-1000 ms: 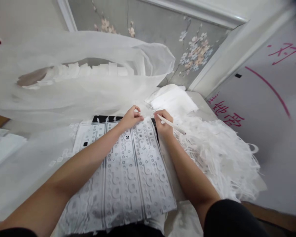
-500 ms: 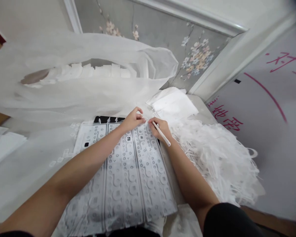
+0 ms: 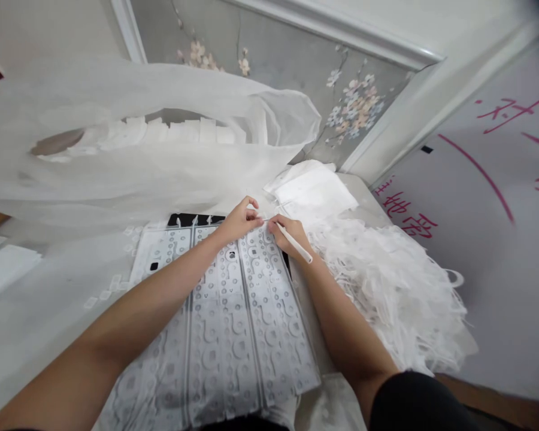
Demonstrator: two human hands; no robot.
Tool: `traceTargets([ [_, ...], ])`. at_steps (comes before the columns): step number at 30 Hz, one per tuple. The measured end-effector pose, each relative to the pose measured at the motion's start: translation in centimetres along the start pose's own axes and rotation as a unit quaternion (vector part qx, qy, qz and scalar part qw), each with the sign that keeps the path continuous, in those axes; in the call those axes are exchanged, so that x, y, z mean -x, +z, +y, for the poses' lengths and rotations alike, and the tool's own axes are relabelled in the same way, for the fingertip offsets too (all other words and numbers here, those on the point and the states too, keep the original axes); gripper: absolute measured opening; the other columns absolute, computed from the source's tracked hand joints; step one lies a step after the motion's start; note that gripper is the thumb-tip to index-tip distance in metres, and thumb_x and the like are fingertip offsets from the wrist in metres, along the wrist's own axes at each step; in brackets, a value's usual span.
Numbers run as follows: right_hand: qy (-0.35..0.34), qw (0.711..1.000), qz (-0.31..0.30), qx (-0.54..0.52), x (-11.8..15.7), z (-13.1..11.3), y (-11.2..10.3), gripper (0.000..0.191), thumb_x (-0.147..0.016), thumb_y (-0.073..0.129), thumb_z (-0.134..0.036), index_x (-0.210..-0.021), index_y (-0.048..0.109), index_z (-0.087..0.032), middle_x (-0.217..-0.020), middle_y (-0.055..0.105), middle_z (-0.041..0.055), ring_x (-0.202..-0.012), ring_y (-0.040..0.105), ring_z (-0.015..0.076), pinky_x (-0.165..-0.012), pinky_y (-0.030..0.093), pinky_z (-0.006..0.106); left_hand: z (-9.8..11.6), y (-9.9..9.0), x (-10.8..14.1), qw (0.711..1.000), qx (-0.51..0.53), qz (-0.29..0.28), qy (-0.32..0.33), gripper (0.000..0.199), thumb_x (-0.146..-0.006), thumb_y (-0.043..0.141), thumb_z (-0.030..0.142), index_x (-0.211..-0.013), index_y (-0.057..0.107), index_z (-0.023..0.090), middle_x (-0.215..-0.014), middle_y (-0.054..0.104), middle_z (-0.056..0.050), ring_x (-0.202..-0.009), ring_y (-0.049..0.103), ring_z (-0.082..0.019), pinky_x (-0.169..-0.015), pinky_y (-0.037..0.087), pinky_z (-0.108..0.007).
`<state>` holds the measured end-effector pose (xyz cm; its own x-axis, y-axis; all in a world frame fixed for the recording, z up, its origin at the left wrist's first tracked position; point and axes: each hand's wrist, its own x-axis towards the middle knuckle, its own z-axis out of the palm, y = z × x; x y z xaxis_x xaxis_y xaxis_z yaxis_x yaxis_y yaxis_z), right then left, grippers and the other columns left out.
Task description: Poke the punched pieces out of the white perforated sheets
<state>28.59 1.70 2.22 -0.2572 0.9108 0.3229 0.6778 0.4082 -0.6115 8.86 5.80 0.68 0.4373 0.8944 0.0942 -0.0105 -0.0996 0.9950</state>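
A translucent sheet (image 3: 231,335) with rows of printed or embossed rings, hooks and squares lies in front of me. At its far edge, my left hand (image 3: 241,222) has its fingertips drawn together; whatever is pinched there is too small to make out. Close beside it on the right, my right hand (image 3: 290,232) grips a slim white pen-like tool (image 3: 299,246). The tool's rear end points toward me and its tip is hidden by the fingers. The two hands' fingertips almost meet. A black board (image 3: 176,219) shows beneath the sheet's far edge.
Behind the hands stands a large translucent bag (image 3: 130,173) holding white pieces. White sheets (image 3: 314,188) lie beyond my right hand, with a heap of white strips (image 3: 386,287) to the right. Small clear squares (image 3: 105,293) lie at left, near stacked white sheets (image 3: 11,269). A marked whiteboard (image 3: 476,251) stands right.
The whole view has shifted slightly, so everything sits a little further left. Both hands keep nearly the same pose at the sheet's far edge.
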Motion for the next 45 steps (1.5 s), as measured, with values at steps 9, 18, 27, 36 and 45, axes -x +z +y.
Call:
traceTargets([
  [9,0.027,0.994,0.004,-0.107,0.0,1.0,0.1,0.021,-0.091,0.055,-0.033,-0.076,0.067,-0.023,-0.072,0.072,-0.0011,-0.068,0.064,0.0169,-0.069,0.047,0.029,-0.1,0.0,-0.1,1.000,-0.002,0.003,0.010,0.042,-0.079,0.074,0.030,-0.104,0.041,0.025,-0.066,0.056,0.009,-0.052,0.044,-0.008,-0.053,0.032,-0.020],
  [18,0.054,0.996,0.026,-0.061,0.1,0.7,0.3,0.034,-0.101,0.039,-0.041,-0.088,0.066,-0.025,-0.068,0.073,-0.0012,-0.070,0.067,0.0184,-0.074,0.048,0.031,-0.4,0.1,-0.3,1.000,-0.010,0.025,-0.010,0.040,-0.078,0.072,0.025,-0.103,0.041,0.025,-0.070,0.060,0.008,-0.054,0.048,-0.008,-0.054,0.033,-0.020],
  [27,0.020,0.997,-0.031,0.063,-0.2,0.9,0.4,0.021,-0.093,0.052,-0.031,-0.089,0.069,-0.020,-0.082,0.071,0.0037,-0.078,0.062,0.0184,-0.073,0.043,0.028,-0.2,0.1,-0.2,1.000,-0.009,0.010,0.007,0.039,-0.078,0.070,0.026,-0.103,0.040,0.024,-0.068,0.056,0.010,-0.056,0.047,-0.008,-0.056,0.034,-0.020],
  [36,0.021,0.997,-0.035,0.063,-0.3,0.8,0.5,0.022,-0.093,0.053,-0.032,-0.086,0.070,-0.020,-0.079,0.071,0.0040,-0.076,0.063,0.0186,-0.072,0.042,0.028,-0.3,0.4,-0.2,0.995,-0.081,0.016,0.048,0.031,-0.080,0.068,0.026,-0.099,0.044,0.024,-0.070,0.060,0.007,-0.064,0.056,-0.011,-0.066,0.040,-0.022],
  [45,0.025,0.999,-0.018,0.042,-0.2,0.7,0.7,0.021,-0.087,0.055,-0.030,-0.080,0.071,-0.019,-0.070,0.069,0.0030,-0.066,0.062,0.0169,-0.065,0.041,0.027,-0.2,0.6,0.0,0.986,-0.149,0.012,0.073,0.026,-0.081,0.065,0.024,-0.097,0.045,0.024,-0.073,0.063,0.006,-0.066,0.058,-0.013,-0.068,0.042,-0.024],
])
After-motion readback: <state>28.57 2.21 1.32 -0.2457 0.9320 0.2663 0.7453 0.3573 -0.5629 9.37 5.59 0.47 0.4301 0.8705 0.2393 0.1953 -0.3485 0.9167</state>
